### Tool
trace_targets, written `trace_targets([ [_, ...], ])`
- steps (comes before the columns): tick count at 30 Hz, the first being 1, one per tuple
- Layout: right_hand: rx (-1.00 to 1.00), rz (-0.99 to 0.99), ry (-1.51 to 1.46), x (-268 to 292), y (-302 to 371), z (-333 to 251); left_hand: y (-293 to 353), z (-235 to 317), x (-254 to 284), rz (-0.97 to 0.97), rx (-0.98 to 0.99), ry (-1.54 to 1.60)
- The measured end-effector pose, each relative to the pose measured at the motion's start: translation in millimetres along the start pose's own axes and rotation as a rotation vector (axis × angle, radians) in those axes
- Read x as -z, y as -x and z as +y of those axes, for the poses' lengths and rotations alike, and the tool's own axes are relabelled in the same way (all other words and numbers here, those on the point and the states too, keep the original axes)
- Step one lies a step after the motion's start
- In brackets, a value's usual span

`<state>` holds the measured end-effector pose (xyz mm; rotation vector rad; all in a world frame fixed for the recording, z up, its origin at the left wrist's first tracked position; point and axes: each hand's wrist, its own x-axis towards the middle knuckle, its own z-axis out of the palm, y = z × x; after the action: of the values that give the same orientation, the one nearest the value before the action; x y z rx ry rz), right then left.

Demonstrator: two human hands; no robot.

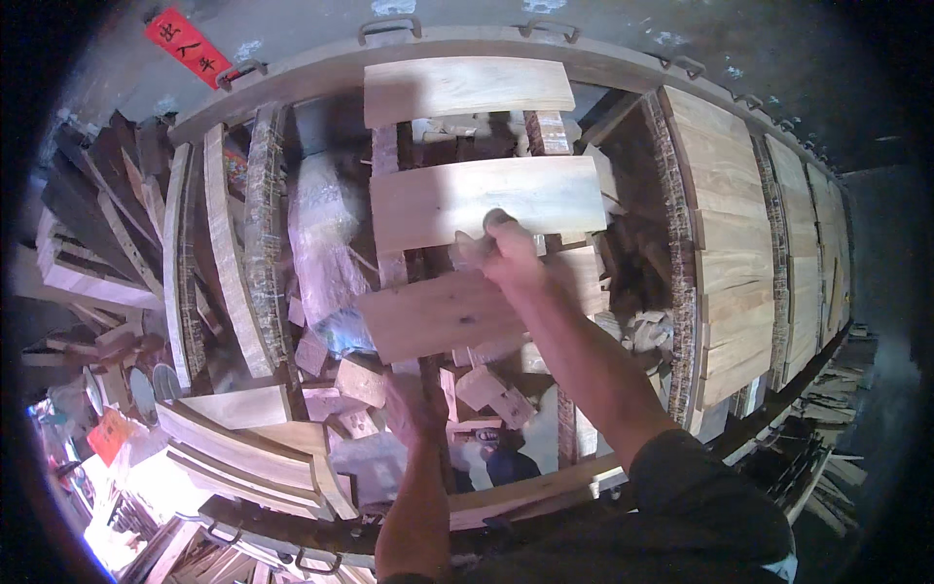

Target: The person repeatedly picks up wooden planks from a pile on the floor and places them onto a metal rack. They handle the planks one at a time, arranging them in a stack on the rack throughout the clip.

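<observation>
Three pale wooden boards lie crosswise on the rack in front of me: a far board (467, 86), a middle board (486, 195) and a darker near board (448, 316). My right hand (511, 255) is closed over the gap between the middle and near boards. Its fingers are bent and smeared by motion, and what they hold, if anything, I cannot make out. At the near board's lower left edge is my left hand (416, 407). Its fingers are blurred and partly hidden, so I cannot tell whether it grips that edge.
Rough rails (261, 243) support the boards, and a metal-handled beam (467, 47) runs behind. Laid boards (725, 243) cover the right side. Several curved boards (243, 453) are stacked at the near left. Wood offcuts (486, 389) and plastic wrap (326, 234) lie below the rails.
</observation>
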<state>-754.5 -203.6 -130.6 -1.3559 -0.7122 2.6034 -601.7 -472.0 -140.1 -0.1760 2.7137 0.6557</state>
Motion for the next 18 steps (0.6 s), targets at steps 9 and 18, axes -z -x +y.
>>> trace_targets([
  [9,0.046,0.223,-0.013,-77.4,-91.7,-31.1,5.4,4.9,3.8,0.046,-0.022,0.045],
  [18,0.103,0.068,0.095,-68.7,-93.5,-26.0,1.9,19.5,16.3,-0.017,0.098,-0.015],
])
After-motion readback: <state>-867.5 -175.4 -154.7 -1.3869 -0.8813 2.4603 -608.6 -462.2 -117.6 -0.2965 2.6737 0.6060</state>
